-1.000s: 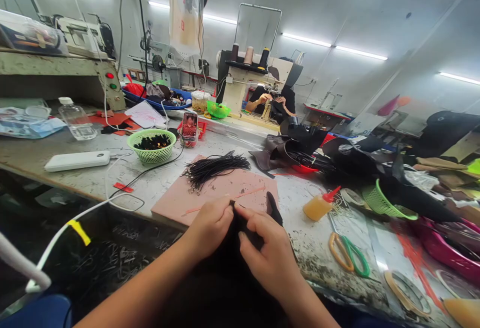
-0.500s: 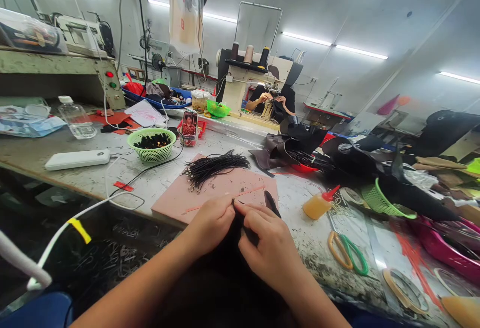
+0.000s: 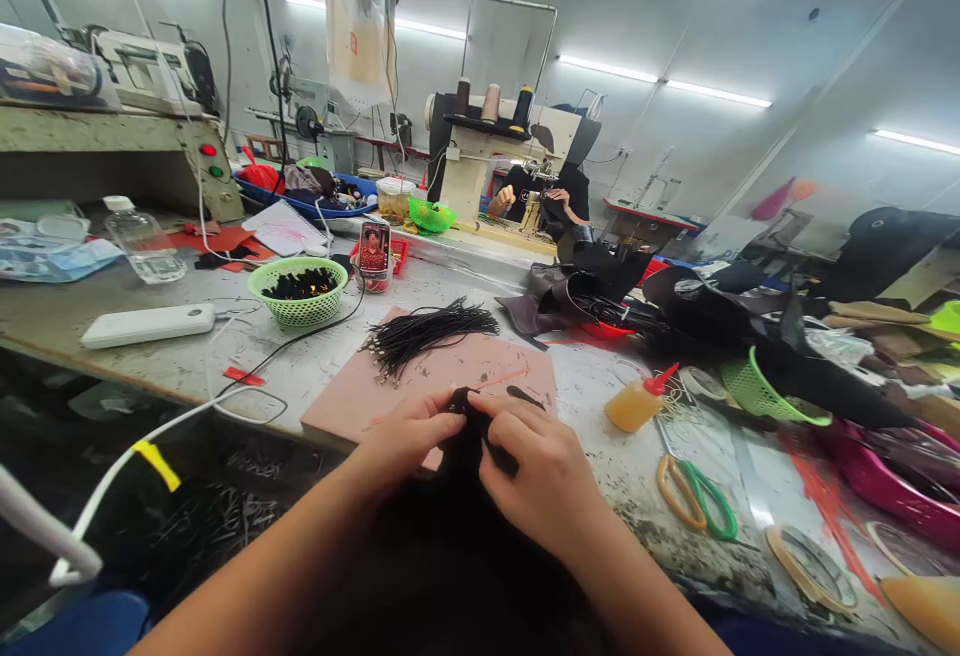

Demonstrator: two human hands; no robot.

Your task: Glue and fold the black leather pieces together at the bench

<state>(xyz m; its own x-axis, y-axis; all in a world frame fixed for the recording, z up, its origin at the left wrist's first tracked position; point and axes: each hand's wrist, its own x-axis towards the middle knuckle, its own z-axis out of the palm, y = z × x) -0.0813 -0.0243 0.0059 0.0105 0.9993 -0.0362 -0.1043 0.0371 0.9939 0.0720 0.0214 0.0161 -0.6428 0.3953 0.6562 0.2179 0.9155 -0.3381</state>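
Both hands pinch a piece of black material (image 3: 463, 433) in front of my body, over the near edge of a pink board (image 3: 346, 398). My left hand (image 3: 411, 434) grips its upper left edge between thumb and fingers. My right hand (image 3: 531, 451) is closed on its right side, fingertips close to the left thumb. The lower part of the piece merges with the dark area below, so its full shape is hidden. Beyond my hands, a bundle of thin black cords (image 3: 431, 331) with light-coloured ends lies on the board.
At left are a green basket (image 3: 300, 314) of black pieces, a power bank (image 3: 148, 326) and a water bottle (image 3: 146, 246). Right of the board are a glue bottle (image 3: 637, 404), scissors (image 3: 697, 498) and tape rolls (image 3: 810, 571). A co-worker (image 3: 551, 198) sits behind a sewing machine (image 3: 459, 171).
My left thumb and fingers have shifted and spread a little along the black material, showing more of its upper edge. The co-worker's hands have moved apart. The view has shifted slightly.
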